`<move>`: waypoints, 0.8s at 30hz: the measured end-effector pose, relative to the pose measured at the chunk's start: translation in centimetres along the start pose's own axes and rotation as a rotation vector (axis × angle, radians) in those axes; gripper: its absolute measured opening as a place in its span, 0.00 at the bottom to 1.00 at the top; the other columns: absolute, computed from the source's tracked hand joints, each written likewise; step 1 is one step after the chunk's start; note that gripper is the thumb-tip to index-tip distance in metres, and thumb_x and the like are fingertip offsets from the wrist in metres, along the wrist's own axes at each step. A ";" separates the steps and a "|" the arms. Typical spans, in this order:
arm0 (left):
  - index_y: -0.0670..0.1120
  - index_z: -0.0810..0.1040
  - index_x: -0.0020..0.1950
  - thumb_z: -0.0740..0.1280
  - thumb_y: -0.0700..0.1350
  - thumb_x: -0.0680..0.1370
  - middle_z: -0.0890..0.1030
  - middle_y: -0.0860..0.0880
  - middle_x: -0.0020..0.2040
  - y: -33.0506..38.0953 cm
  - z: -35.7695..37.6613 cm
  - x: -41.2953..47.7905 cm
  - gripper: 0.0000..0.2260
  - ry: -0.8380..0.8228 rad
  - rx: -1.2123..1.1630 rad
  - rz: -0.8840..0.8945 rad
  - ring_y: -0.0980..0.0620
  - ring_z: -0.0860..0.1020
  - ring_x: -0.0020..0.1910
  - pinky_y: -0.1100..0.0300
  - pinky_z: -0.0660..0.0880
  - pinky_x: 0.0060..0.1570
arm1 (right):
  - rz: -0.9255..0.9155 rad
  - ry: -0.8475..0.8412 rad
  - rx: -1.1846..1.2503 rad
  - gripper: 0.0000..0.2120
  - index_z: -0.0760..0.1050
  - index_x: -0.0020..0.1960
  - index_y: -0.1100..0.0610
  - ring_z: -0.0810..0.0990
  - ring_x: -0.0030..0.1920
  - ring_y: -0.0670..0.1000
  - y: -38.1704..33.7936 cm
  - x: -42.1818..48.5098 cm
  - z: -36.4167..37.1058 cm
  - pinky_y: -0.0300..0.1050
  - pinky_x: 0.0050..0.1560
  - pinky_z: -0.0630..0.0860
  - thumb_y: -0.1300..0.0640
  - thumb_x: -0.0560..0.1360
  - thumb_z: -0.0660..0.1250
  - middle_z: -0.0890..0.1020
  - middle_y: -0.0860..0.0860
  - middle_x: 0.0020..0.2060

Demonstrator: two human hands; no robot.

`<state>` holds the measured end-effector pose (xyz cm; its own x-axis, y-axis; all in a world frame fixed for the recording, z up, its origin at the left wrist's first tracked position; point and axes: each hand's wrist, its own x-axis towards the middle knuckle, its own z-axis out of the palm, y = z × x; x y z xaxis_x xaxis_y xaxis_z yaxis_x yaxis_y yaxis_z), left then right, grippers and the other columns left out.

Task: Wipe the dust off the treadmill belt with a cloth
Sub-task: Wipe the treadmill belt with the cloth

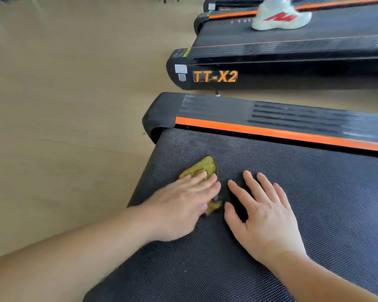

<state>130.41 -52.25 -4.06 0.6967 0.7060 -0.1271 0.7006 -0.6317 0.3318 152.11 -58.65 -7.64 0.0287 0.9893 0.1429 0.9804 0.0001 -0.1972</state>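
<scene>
- Cloth [202, 167], green, lay on the black treadmill belt [303, 175] near its end.
- We pressed our left hand [183, 205] flat on it, fingers straight and together.
- Our right hand [262, 216] rested on the belt just beside, fingers spread apart.

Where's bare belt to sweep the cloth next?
Bare belt lies right of the right hand, up to the orange rail, and between the cloth and that rail. Crowded: the belt's end edge, where the left hand presses the cloth beside the right hand.
</scene>
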 end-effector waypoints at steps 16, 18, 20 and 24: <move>0.50 0.60 0.80 0.54 0.40 0.85 0.56 0.53 0.81 3.3 -0.6 13.5 0.22 0.015 -0.185 0.085 0.57 0.50 0.80 0.56 0.50 0.78 | -0.018 0.010 0.004 0.24 0.74 0.71 0.40 0.64 0.79 0.56 0.2 0.1 0.1 0.59 0.79 0.59 0.35 0.79 0.55 0.72 0.46 0.75; 0.53 0.58 0.81 0.55 0.37 0.84 0.53 0.56 0.82 0.0 -0.5 13.1 0.26 0.087 -0.101 0.090 0.60 0.49 0.80 0.57 0.50 0.79 | -0.009 0.027 0.011 0.25 0.74 0.72 0.40 0.64 0.79 0.55 0.1 0.0 0.1 0.58 0.79 0.59 0.35 0.79 0.56 0.72 0.47 0.76; 0.53 0.59 0.81 0.56 0.33 0.81 0.55 0.56 0.81 -4.7 -1.2 11.7 0.30 0.218 -0.001 -0.053 0.59 0.52 0.80 0.57 0.51 0.79 | 0.002 0.031 0.014 0.26 0.74 0.73 0.40 0.64 0.80 0.54 0.2 0.0 0.3 0.59 0.79 0.59 0.34 0.79 0.56 0.70 0.48 0.77; 0.46 0.70 0.75 0.57 0.34 0.80 0.66 0.47 0.78 -8.3 -2.1 8.6 0.24 0.399 0.058 -0.399 0.47 0.65 0.76 0.52 0.65 0.72 | -0.003 0.041 0.022 0.26 0.74 0.73 0.40 0.64 0.79 0.55 0.2 0.0 0.3 0.60 0.79 0.60 0.35 0.78 0.57 0.71 0.49 0.77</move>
<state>130.33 -40.26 -5.92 0.2725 0.9527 0.1346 0.9128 -0.3002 0.2768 152.27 -58.59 -8.00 0.0340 0.9825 0.1829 0.9759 0.0069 -0.2181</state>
